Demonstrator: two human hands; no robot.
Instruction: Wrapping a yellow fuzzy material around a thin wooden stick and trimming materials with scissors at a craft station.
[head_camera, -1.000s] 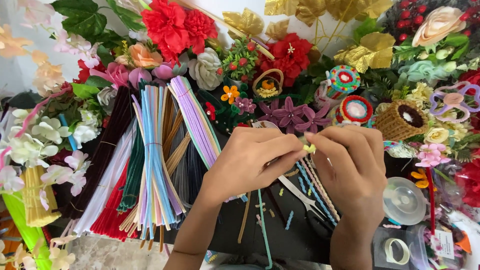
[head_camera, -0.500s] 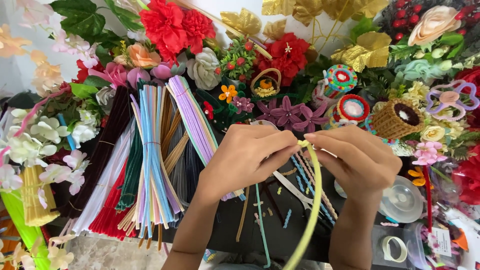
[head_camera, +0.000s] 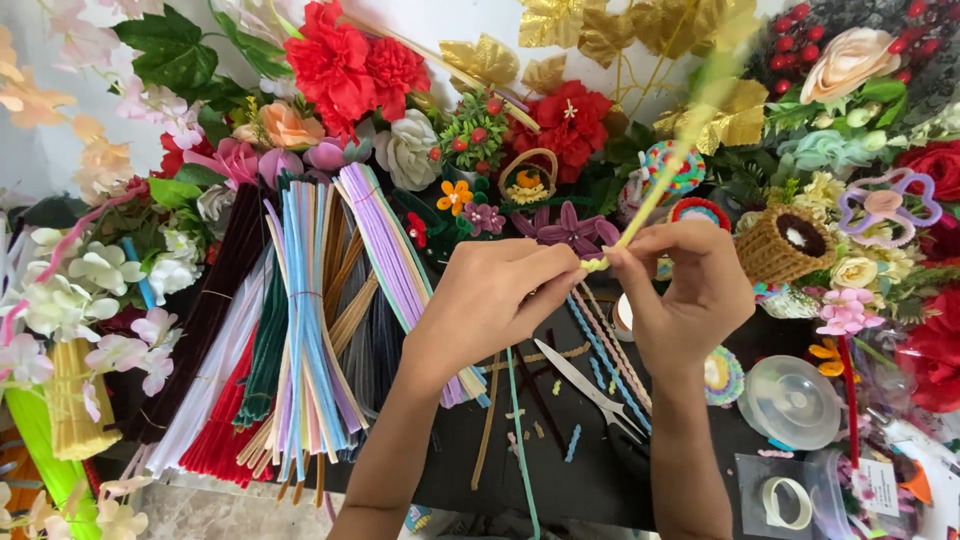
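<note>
You are pinching yellow-green pipe cleaner (head_camera: 650, 195) between left hand (head_camera: 495, 300) and right hand (head_camera: 690, 290), fingertips meeting; stem pointing up-right, blurred; scissors (head_camera: 590, 385) lying below on black table (head_camera: 560, 470).

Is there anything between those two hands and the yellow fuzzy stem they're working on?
Nothing visible. The left hand and right hand both pinch the yellow-green pipe cleaner directly at its lower end, fingertips on it. It slants up over the flowers, while the scissors lie on the black table below.
</note>
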